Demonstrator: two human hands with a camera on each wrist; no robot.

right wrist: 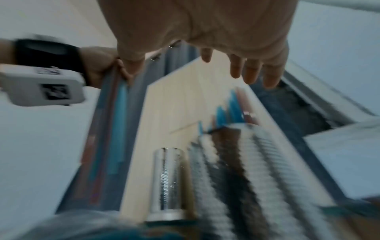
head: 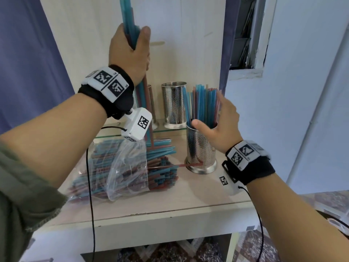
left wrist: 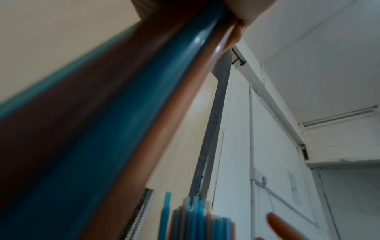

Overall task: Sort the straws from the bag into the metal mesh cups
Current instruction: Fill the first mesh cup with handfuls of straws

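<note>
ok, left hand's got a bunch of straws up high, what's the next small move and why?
Probably lower the bundle of straws in the left hand into the empty mesh cup: the near mesh cup, by the open right hand, is already packed.

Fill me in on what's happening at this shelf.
A person is moving straws out of a plastic bag into metal cups. The left hand grips a raised bunch of blue and red straws. The right hand is open beside the front cup, already packed with straws. An empty cup stands behind. Many straws remain in the bag.
</note>
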